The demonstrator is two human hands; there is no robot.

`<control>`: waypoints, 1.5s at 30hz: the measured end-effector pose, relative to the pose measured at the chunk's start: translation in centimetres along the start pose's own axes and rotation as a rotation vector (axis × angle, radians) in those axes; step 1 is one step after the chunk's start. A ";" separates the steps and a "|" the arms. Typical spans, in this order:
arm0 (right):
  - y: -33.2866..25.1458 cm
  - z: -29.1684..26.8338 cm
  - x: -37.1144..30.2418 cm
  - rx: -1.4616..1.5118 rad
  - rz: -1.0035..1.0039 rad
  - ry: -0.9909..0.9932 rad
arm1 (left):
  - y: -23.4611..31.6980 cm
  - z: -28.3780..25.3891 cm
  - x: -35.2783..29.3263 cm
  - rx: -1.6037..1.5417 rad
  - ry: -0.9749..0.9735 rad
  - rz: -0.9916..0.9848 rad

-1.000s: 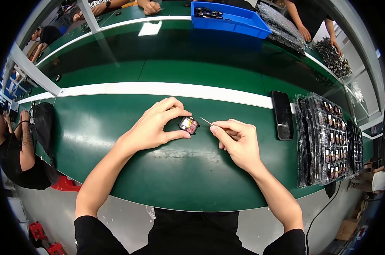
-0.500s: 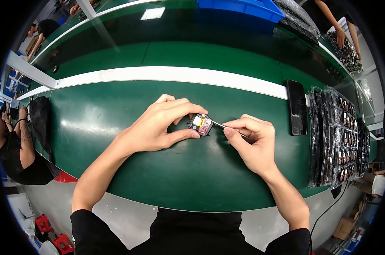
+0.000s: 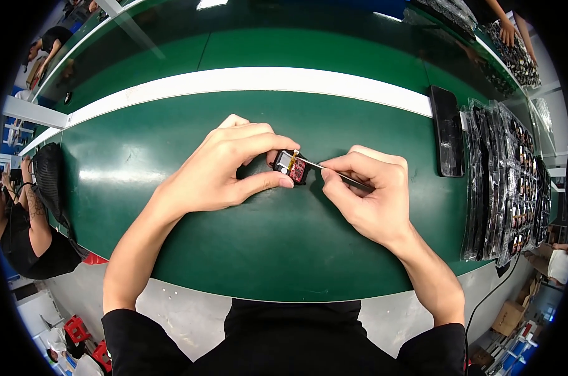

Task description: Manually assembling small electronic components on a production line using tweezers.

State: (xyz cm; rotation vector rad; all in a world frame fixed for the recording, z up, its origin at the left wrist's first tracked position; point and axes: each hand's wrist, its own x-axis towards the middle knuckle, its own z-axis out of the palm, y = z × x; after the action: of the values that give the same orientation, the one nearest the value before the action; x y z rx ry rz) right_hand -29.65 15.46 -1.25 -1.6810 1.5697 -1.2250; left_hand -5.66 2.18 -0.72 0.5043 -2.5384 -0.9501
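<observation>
A green table (image 3: 246, 250) fills the middle of the view, with a white rail (image 3: 252, 80) along its far edge. By its right edge stands a stack of clear plastic trays (image 3: 484, 182) with small parts in them. The left hand (image 3: 224, 166) reaches in from the near edge, thumb and index finger clamped on opposite sides of a small device; the right hand (image 3: 375, 191) faces it, its fingers pinched together on a slim tool. A black phone (image 3: 447, 131) lies near the far right corner, just beside the trays. The small open device (image 3: 298, 173), dark-cased, is around the middle of the table; whether it rests on the surface or is held just above cannot be told. The slim metal tool (image 3: 353, 182) points its tip at the device's right side, where contact is too small to confirm. Pushed too hard, that tip could skid and scratch the exposed insides or tear the narrow yellow strip (image 3: 292, 162); a loose left pinch could let the casing twist away.
</observation>
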 end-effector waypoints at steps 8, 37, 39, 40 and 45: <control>0.3 0.1 -0.1 -0.029 -0.042 0.029 | 0.6 0.1 0.0 0.023 0.009 -0.036; 0.0 -0.6 0.0 0.021 -0.092 0.011 | -0.4 -0.7 0.0 -0.147 -0.013 -0.049; 0.0 -0.7 0.1 0.079 -0.008 -0.021 | -0.6 -0.7 0.0 -0.199 -0.016 -0.032; 0.1 -0.7 0.0 0.081 -0.005 -0.017 | -0.7 -0.7 0.0 -0.199 -0.021 -0.032; 0.1 -0.6 0.1 0.083 -0.032 -0.030 | -0.4 -1.0 -0.1 -0.179 -0.031 -0.063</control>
State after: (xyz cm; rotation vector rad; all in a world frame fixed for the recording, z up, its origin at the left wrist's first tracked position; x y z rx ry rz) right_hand -30.25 15.50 -1.01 -1.6692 1.4596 -1.2581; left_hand -5.02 1.38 -0.31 0.5223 -2.4462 -1.2035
